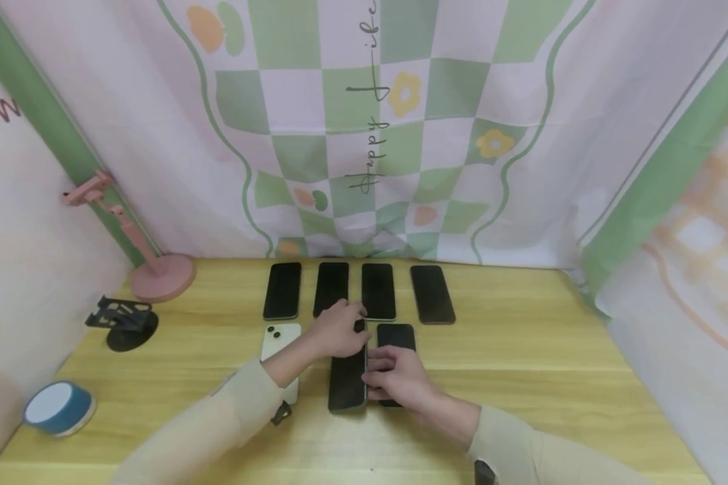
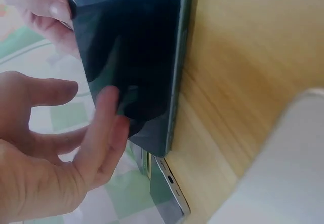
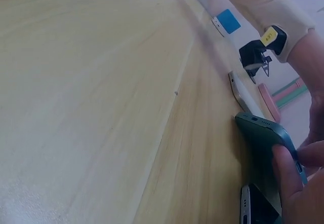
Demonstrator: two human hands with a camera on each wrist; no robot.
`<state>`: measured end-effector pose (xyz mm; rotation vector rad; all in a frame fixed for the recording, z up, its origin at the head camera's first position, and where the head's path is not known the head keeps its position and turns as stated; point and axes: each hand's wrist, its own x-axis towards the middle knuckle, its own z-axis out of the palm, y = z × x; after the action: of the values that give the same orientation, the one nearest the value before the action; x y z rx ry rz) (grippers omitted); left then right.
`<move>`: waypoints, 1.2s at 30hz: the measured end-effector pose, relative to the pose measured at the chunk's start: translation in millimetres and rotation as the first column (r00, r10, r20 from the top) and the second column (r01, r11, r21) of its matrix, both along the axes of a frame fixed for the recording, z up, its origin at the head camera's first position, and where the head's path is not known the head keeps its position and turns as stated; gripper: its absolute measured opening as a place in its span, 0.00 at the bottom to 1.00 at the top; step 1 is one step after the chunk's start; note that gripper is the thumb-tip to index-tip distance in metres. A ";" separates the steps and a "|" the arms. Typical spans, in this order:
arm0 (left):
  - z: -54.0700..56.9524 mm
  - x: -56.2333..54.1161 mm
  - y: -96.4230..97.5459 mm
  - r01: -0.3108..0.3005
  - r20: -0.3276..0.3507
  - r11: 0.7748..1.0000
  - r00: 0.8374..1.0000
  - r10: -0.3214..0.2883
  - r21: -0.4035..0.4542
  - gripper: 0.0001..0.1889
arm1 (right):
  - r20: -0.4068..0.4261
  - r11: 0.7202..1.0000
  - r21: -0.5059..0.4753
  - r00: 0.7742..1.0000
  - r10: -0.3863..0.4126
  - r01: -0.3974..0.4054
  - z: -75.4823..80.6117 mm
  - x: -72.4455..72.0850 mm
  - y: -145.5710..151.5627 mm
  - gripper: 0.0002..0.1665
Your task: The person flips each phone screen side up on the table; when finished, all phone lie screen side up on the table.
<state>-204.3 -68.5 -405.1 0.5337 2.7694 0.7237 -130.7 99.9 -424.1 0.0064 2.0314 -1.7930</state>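
A dark smartphone (image 1: 347, 385) is tilted up off the wooden table, its black screen facing up. My right hand (image 1: 405, 378) grips its right edge; in the right wrist view the fingers (image 3: 286, 165) press against the phone's back and side. Over the far end of the phone is my left hand (image 1: 342, 330), its fingers loosely bent. The left wrist view shows those fingertips (image 2: 109, 97) overlapping the screen, with the thumb apart from them. A white phone (image 1: 281, 337) lies back up to the left, partly hidden by my left arm. Another dark phone (image 1: 396, 335) lies under my right hand.
Along the back of the table (image 1: 522, 391) lie several black-screened phones (image 1: 432, 294) in a row, before a checked curtain (image 1: 352, 162). At the left stand a pink stand (image 1: 162, 276), a black phone stand (image 1: 131, 328) and a blue-and-white round object (image 1: 59, 409).
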 end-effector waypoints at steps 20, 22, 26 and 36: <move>-5.1 29.4 -44.5 0.253 0.118 0.950 0.965 -0.235 -0.183 0.54 | -0.120 0.992 0.122 0.993 0.006 0.008 7.6 5.0 -13.3 0.43; -5.8 30.0 -43.5 0.251 0.127 0.953 0.965 -0.231 -0.169 0.53 | -0.124 0.988 0.154 0.992 0.011 0.008 9.2 4.9 -14.8 0.45; -6.4 30.8 -41.2 0.240 0.124 0.956 0.967 -0.221 -0.168 0.51 | -0.123 0.975 0.222 0.992 0.032 -0.004 12.6 4.0 -17.8 0.47; -5.6 32.5 -44.6 0.234 0.106 0.953 0.970 -0.217 -0.191 0.49 | -0.091 0.946 0.317 0.990 0.107 -0.073 15.6 2.6 -24.1 0.48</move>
<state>-171.8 -113.1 -410.7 0.7427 2.6068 0.3988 -128.2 75.8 -408.5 -0.0892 2.3334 -1.4269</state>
